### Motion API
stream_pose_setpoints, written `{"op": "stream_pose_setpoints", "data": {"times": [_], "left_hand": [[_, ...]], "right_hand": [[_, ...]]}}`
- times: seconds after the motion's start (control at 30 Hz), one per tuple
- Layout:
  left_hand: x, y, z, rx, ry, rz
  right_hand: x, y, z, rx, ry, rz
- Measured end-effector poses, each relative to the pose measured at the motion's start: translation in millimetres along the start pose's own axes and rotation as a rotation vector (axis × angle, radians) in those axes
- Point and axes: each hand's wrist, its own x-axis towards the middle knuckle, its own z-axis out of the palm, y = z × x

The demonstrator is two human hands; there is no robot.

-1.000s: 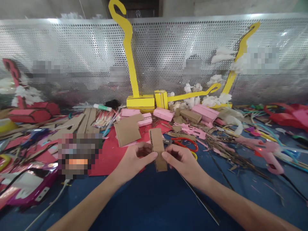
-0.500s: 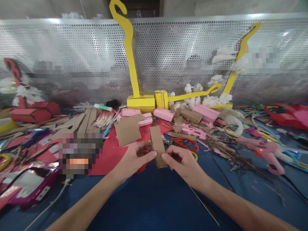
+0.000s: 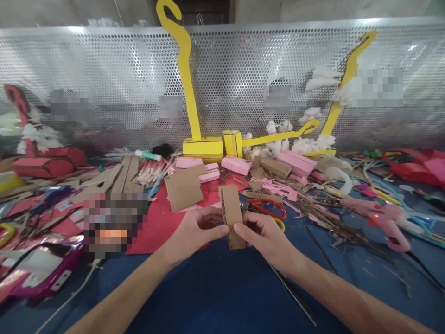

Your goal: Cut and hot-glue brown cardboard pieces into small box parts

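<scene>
Pinching a corrugated cardboard strip (image 3: 231, 208) below the frame's centre, the left hand (image 3: 198, 232) and right hand (image 3: 266, 236) grip opposite sides, thumbs in front. At right lies a pink glue gun (image 3: 388, 217); left of centre, any lettering on a green-and-white tube (image 3: 149, 155) is too small to read.

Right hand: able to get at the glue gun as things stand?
Probably yes, if the right hand lets go of the cardboard, which the left hand also grips. Low scraps lie toward the glue gun, but nothing tall seems to block the way.
</scene>
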Motion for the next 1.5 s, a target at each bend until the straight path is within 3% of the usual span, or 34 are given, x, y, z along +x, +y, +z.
{"op": "stream_pose_setpoints", "data": {"times": [0.4,0.6,0.87,1.03,1.1,1.13,1.17,1.2,1.27,1.3,1.33,1.43,1.5], "left_hand": [[1,-5,0.0,0.028,0.051,0.027],[-5,-6,8.0,0.069,-0.046,0.043],[-5,-10,12.4,0.500,0.210,0.352],[-1,-8,7.2,0.318,0.282,0.223],[2,-9,3.2,0.205,0.377,0.159],[3,-9,0.8,0.140,0.420,0.130],[4,-9,-1.8,0.073,0.451,0.101],[5,-9,-4.4,0.009,0.476,0.072],[7,-8,-9.3,-0.095,0.509,0.024],[7,-7,-11.3,-0.131,0.513,0.005],[7,-6,-12.8,-0.155,0.496,-0.022],[6,-4,-14.5,-0.181,0.430,-0.100],[6,-4,-14.4,-0.178,0.415,-0.123]], "right_hand": [[0,5,3,-0.039,0.050,-0.012],[0,5,4,0.040,0.140,-0.038],[3,-1,7,0.315,0.137,0.025],[-14,-25,0,0.281,-0.001,0.202],[-39,-35,-16,0.042,-0.068,0.219],[-56,-37,-28,-0.146,-0.013,0.180],[-75,-36,-44,-0.364,0.114,0.125],[-93,-33,-64,-0.573,0.328,0.079],[-127,-21,-110,-0.915,0.859,0.071],[-140,-13,-135,-1.045,1.015,0.140],[-149,-4,-159,-1.130,1.074,0.220],[-155,14,-218,-1.242,0.951,0.283],[-147,18,-239,-1.261,0.821,0.332]]}}
